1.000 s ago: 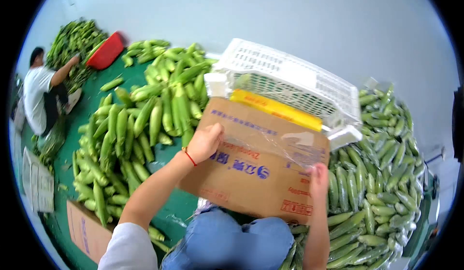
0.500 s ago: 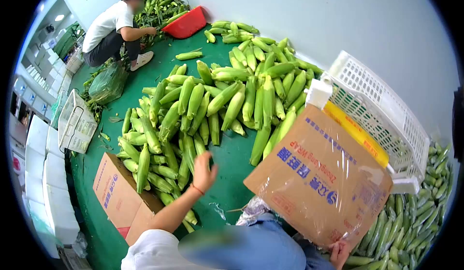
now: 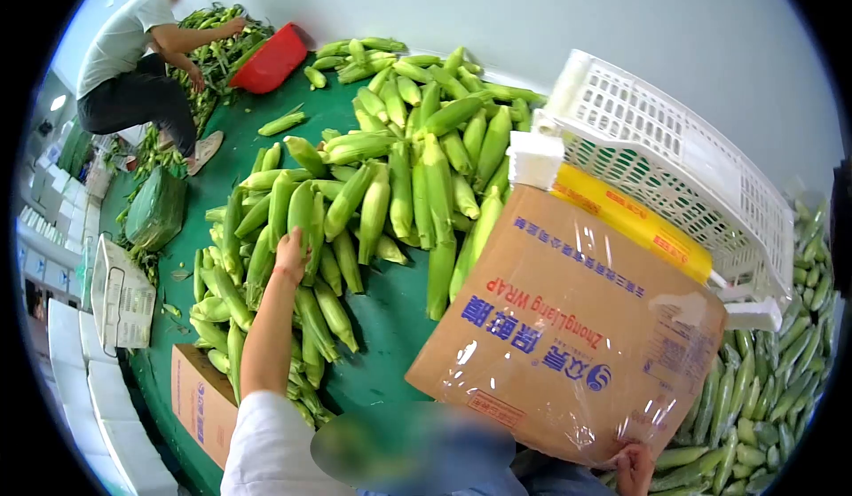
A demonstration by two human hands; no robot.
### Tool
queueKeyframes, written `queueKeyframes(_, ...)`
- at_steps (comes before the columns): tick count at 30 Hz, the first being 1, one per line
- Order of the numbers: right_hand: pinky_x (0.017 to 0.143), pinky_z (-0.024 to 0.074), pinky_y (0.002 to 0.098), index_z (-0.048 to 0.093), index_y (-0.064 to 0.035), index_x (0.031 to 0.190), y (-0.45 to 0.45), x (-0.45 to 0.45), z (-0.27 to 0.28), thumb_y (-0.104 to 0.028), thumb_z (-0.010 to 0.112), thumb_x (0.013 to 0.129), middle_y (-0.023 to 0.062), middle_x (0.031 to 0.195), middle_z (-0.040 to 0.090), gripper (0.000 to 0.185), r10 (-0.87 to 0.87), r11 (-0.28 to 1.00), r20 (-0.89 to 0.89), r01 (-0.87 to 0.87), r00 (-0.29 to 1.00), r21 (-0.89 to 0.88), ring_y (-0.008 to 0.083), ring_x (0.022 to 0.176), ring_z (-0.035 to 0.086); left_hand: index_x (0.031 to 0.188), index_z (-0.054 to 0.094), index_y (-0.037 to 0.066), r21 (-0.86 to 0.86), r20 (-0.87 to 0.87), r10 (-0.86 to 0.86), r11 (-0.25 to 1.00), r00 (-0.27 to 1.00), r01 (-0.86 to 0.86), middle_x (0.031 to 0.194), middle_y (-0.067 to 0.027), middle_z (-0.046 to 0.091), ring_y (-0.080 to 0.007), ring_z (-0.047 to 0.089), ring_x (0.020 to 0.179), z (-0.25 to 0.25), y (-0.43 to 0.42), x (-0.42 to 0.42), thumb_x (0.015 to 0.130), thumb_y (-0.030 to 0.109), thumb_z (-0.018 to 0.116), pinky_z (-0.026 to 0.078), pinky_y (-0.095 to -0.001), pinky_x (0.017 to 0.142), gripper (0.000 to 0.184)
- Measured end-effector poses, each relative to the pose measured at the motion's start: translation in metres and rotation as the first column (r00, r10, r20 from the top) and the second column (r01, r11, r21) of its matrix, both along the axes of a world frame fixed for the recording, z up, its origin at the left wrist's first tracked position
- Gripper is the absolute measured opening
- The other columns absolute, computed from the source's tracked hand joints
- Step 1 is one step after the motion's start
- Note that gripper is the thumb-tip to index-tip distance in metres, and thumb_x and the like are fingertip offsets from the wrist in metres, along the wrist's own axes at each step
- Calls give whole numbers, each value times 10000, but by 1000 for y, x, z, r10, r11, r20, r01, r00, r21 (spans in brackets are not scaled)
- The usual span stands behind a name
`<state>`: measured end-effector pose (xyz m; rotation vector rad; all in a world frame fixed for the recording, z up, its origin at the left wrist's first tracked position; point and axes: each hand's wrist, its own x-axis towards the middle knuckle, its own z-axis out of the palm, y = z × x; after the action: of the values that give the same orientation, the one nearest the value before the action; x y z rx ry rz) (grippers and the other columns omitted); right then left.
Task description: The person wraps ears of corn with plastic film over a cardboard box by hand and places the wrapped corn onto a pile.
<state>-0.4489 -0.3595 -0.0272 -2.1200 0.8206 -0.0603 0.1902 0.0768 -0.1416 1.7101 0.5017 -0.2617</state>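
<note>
My left hand (image 3: pixel 291 255) is on the pile of green-husked corn, its fingers curled on the lower end of an ear of corn (image 3: pixel 302 210). More ears lie close around it. My right hand (image 3: pixel 634 468) is at the near edge of a cardboard box (image 3: pixel 568 336) with blue and red print and clear film on it. Its fingers are bent; what they hold, if anything, is hidden. Beside that hand lie many film-wrapped ears (image 3: pixel 710 447).
A white crate (image 3: pixel 657 123) stands behind the box, with a yellow package (image 3: pixel 630 225) between them. An open carton (image 3: pixel 200 398) sits at left. A person (image 3: pixel 133 52) squats by a red basin (image 3: pixel 271 57). A white basket (image 3: pixel 124 296) and foam boxes (image 3: pixel 98 389) line the left side.
My left hand has moved forward and left from above the floor onto the corn. My right hand stays at the box edge. The view has shifted, and the person at the back has raised their body.
</note>
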Motion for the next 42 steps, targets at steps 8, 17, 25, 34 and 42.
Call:
queueKeyframes(8, 760, 425, 428, 649, -94, 919, 30, 32, 20, -146, 619, 867, 71, 831, 662, 79, -136, 904, -43, 106, 990, -415, 290, 800, 572, 1353, 470, 2, 544, 378, -900, 405, 216, 735, 1264, -161, 561, -299, 544, 1177, 162, -121, -250, 764, -11, 670, 419, -394, 1007, 622)
queueKeyframes(17, 788, 454, 392, 579, -42, 988, 40, 18, 51, -119, 610, 889, 121, 888, 632, 130, -481, 867, 272, 405, 834, 290, 307, 838, 584, 1383, 504, 230, 665, 247, -868, -171, -430, 727, 1030, -175, 582, -357, 597, 935, 151, -274, -313, 816, 115, 673, 504, -406, 808, 602)
queueKeyframes(25, 873, 413, 444, 584, -67, 1101, -14, 133, 13, -390, 659, 852, 86, 1128, 623, 414, 167, 721, 287, 81, 943, -688, 296, 1017, 561, 1410, 460, 125, 771, 437, -895, 324, -85, 549, 1444, -253, 337, -469, 470, 1207, 152, -262, -340, 788, 166, 731, 452, -453, 981, 680)
queueKeyframes(34, 738, 440, 392, 647, -89, 995, -34, 157, 13, -379, 662, 833, 59, 1021, 614, 332, 204, 635, 205, 30, 957, -772, 260, 907, 560, 873, 684, 3, 639, 563, -826, 426, -12, 640, 761, -137, 678, -285, 660, 696, 179, -316, -239, 888, 92, 608, 530, -351, 641, 118)
queueKeyframes(42, 584, 526, 473, 641, -69, 874, -24, 156, 46, -462, 520, 929, 149, 737, 658, 415, 76, 820, -223, -188, 972, -540, 374, 653, 659, 1187, 537, 49, 798, -55, -929, -261, -365, 544, 904, -234, 669, -398, 666, 748, 171, -330, -327, 892, 303, 580, 538, -489, 647, 391)
